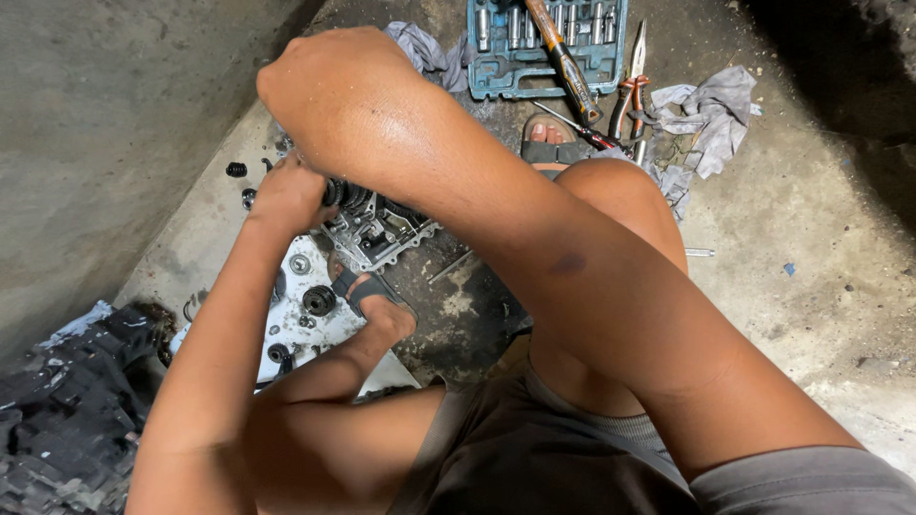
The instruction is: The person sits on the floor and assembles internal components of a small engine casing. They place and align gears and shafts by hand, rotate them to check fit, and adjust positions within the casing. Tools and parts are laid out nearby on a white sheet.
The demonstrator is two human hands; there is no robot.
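On the floor, both the left hand (286,194) and right hand (329,91) grip a greasy black gear cluster (355,197).

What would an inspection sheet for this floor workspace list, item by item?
Surface: stained concrete floor.
Job's things: metal engine casing with dark gear stack, under both hands.
Clutter: blue socket case, hammer, pliers, grey rags, loose bearings on white sheet.
Grippers: left hand grips the gear stack; right hand above it, its hold hidden.
Cables: nothing seen.
Surroundings: concrete wall, knobbly tyre.
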